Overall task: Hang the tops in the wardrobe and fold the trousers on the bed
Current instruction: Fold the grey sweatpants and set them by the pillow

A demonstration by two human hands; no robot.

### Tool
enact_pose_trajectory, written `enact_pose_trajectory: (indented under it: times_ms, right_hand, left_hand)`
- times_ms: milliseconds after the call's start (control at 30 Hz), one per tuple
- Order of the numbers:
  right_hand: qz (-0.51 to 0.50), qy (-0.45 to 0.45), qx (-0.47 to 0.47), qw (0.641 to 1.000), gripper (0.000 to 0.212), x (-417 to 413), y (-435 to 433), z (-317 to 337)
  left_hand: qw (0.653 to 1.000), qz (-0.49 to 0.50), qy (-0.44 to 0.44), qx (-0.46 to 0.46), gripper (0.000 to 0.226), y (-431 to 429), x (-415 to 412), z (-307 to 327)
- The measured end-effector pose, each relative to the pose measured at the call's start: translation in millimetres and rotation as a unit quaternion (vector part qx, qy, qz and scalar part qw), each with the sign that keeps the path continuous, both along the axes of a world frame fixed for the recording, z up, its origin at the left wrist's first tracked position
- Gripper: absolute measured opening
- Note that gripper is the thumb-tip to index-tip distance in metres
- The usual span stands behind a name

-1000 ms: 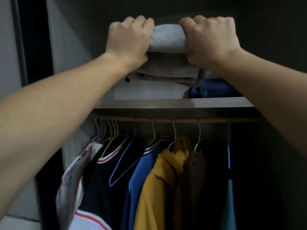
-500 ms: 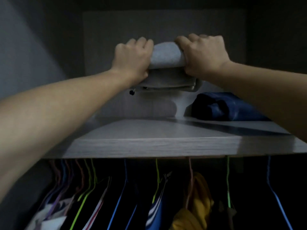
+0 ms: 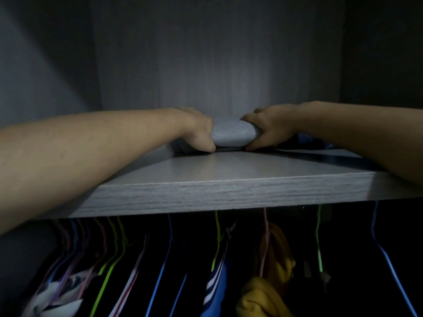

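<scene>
Both bare forearms reach in from the frame's left and right edges, meeting at centre. The left hand (image 3: 198, 131) and right hand (image 3: 272, 129) each curl round one end of the cloth (image 3: 231, 137), thumbs low.

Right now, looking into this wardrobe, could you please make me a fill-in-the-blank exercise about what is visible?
1. The left hand and the right hand grip a folded ____ garment.
2. This garment lies on the wardrobe's ____.
3. Underneath, a ____ hooded top hangs.
Missing words: grey; shelf; yellow.
</scene>
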State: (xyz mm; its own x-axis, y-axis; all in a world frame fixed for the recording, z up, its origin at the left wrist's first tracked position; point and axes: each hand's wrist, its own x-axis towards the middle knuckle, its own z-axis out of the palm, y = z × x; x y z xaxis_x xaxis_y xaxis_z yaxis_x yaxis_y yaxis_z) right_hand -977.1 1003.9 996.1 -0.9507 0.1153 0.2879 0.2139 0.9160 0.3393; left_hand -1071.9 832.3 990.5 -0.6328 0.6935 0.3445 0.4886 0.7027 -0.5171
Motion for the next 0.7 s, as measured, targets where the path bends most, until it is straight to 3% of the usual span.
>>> enact_pose_trajectory:
  times_ms: [133,233,333,467,700]
  right_hand:
    - [-0.003,-0.029,-0.069,0.997,0.089,12.4,-5.9,11.9]
    - [-0.022,0.043,-0.036,0.998,0.097,32.9,-6.3,26.9]
    - [-0.024,0.213,0.12,0.969,0.077,56.4,-6.2,35.1]
    - [-0.022,0.316,0.151,0.936,0.072,94.9,-6.4,26.8]
    - [0.019,0.397,0.15,0.905,0.071,168.3,-14.8,1.7]
  left_hand:
    - [0.991,-0.007,-0.13,0.032,0.065,-9.8,8.2,13.8]
    - [0.979,-0.044,-0.175,0.091,0.08,-22.8,18.0,33.1]
    - [0.972,-0.077,-0.043,0.218,0.065,-34.4,33.6,48.2]
    - [0.941,-0.029,0.192,0.278,0.071,-48.7,67.0,38.8]
    - [0.91,-0.072,0.263,0.311,0.071,-57.4,144.6,6.8]
